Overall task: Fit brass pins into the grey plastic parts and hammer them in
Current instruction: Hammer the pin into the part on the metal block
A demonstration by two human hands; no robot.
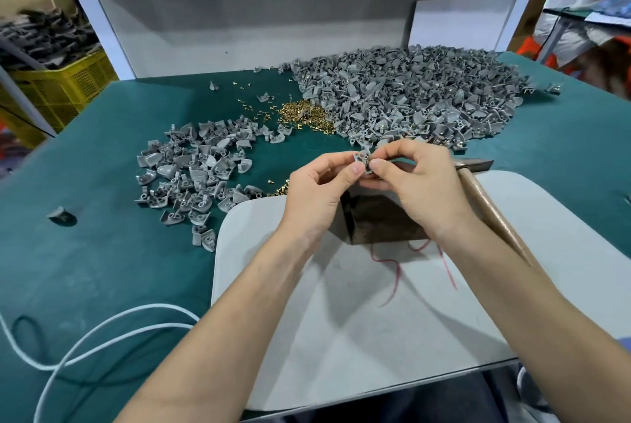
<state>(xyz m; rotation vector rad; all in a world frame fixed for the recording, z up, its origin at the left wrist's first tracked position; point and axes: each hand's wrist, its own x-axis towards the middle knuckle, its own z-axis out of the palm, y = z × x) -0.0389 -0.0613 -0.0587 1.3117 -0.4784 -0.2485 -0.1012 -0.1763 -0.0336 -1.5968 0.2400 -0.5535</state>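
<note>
Pinching a grey part (pixel 360 158) between left hand (pixel 319 192) and right hand (pixel 421 189), we are risking the pin (pixel 367 161) slipping onto the block (pixel 374 221) beneath.

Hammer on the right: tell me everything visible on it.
The hammer lies flat on the right, gripped by no hand. Its round handle, seemingly worn brown wood, runs diagonally from near right up-left to a dark, dull metal head. The handle rests on the white board; the head sits at the board's far edge. The right hand and forearm hide part of the handle, so contact there cannot be told. That hand and the left hand pinch a grey part instead.
</note>
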